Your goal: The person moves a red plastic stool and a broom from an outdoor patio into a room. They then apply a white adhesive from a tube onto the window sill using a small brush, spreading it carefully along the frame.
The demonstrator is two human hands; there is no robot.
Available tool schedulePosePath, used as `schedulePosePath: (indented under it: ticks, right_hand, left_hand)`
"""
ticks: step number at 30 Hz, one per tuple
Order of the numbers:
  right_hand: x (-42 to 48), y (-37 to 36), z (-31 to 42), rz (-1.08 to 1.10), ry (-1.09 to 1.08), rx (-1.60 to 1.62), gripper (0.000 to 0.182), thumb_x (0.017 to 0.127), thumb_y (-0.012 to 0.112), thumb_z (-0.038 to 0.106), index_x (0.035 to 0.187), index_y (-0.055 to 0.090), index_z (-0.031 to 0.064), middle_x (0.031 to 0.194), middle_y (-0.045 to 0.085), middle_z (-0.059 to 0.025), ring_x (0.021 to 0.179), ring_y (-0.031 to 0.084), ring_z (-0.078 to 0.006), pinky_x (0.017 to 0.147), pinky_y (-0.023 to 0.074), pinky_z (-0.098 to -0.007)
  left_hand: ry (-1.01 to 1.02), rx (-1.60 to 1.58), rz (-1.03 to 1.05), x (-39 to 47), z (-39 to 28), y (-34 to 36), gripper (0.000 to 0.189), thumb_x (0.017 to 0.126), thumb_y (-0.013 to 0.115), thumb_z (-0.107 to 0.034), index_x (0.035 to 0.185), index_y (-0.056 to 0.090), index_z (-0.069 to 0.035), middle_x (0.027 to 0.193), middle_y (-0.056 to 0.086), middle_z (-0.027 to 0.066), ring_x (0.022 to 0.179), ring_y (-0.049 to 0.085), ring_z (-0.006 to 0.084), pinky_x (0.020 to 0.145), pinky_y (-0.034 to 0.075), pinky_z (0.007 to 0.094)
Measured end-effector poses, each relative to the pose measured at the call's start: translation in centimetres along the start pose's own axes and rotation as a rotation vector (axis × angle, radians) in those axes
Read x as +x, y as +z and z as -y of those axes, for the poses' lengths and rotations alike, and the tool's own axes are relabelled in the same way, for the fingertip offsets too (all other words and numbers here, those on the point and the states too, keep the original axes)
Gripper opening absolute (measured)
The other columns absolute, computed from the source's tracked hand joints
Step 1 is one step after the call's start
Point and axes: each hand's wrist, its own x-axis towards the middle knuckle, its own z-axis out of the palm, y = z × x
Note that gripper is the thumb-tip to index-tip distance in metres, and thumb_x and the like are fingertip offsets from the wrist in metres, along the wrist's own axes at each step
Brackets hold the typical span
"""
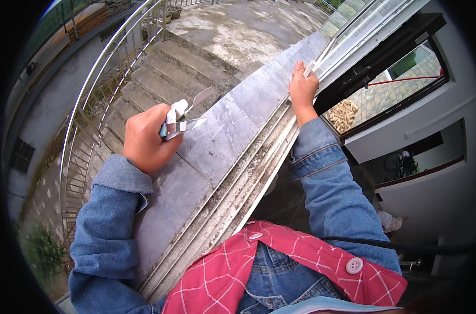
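My left hand (149, 135) is closed around several small tools: a flat light blade (202, 96), a shiny metal piece (190, 125) and something white and crumpled (176, 110), whose exact kinds I cannot tell. It is above a grey tiled ledge (206, 145). My right hand (304, 84) grips a thin white piece (309, 70) at the edge of the white sliding window frame (351, 51); whether that piece belongs to the frame I cannot tell. Below it runs the dirty window track (238, 172), with grit between its rails.
Concrete steps (163, 74) and a curved metal railing (79, 114) lie beyond the ledge. Indoors on the right are a dark-framed window or mirror (395, 92) and a white wall (414, 137). A black cable (387, 244) crosses my right sleeve.
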Motion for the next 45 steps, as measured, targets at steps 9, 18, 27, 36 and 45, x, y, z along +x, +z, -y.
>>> schedulePosePath:
  ticks: [9, 18, 27, 36, 45]
  right_hand:
    - [-7.3, 2.4, 5.5, 0.235, 0.270, 0.221, 0.038, 0.094, 0.053, 0.033, 0.065, 0.040, 0.0110, 0.052, 0.037, 0.0016, 0.037, 0.035, -0.0092, 0.033, 0.0273, -0.0266]
    - [-11.7, -0.9, 9.2, 0.349, 0.162, 0.237, 0.030, 0.088, 0.064, 0.027, 0.067, 0.054, 0.0081, 0.057, 0.054, -0.0020, 0.055, 0.056, -0.0116, 0.055, 0.0447, -0.0249]
    - [-8.5, -3.8, 9.6, 0.631, 0.077, 0.559, 0.037, 0.092, 0.058, 0.026, 0.063, 0.050, 0.0035, 0.057, 0.048, -0.0039, 0.050, 0.054, -0.0158, 0.048, 0.0436, -0.0287]
    - [-4.6, -2.1, 7.4, 0.132, -0.065, 0.649, 0.048, 0.094, 0.054, 0.035, 0.059, 0.037, 0.0079, 0.052, 0.037, -0.0013, 0.040, 0.034, -0.0103, 0.039, 0.0278, -0.0241]
    - [-15.5, -1.2, 12.1, 0.628, -0.062, 0.721, 0.040, 0.095, 0.052, 0.031, 0.064, 0.042, 0.0080, 0.056, 0.038, -0.0001, 0.044, 0.030, -0.0067, 0.043, 0.0228, -0.0231]
  left_hand:
    - [0.026, -0.009, -0.023, -0.2, -0.2, 0.1, 0.024, 0.066, 0.067, -0.003, 0.071, 0.044, -0.002, 0.063, 0.042, 0.0134, 0.055, 0.044, 0.0333, 0.050, 0.036, 0.0370]
    - [0.114, 0.002, 0.012, 0.2, -0.9, -0.2, 0.023, 0.061, 0.065, -0.004, 0.071, 0.044, -0.003, 0.064, 0.043, 0.0145, 0.057, 0.047, 0.0358, 0.051, 0.038, 0.0384]
    - [0.033, -0.018, -0.001, -0.1, -0.3, 0.0, 0.025, 0.070, 0.068, -0.005, 0.070, 0.044, -0.003, 0.061, 0.043, 0.0114, 0.054, 0.045, 0.0294, 0.050, 0.036, 0.0356]
    - [0.054, -0.028, 0.007, 0.0, -0.4, 0.3, 0.025, 0.069, 0.068, -0.003, 0.070, 0.044, -0.003, 0.062, 0.043, 0.0129, 0.054, 0.045, 0.0315, 0.050, 0.036, 0.0361]
    - [-0.007, 0.024, 0.029, 0.0, -0.6, 0.1, 0.022, 0.065, 0.068, -0.006, 0.073, 0.047, -0.003, 0.066, 0.048, 0.0142, 0.060, 0.051, 0.0341, 0.054, 0.041, 0.0372]
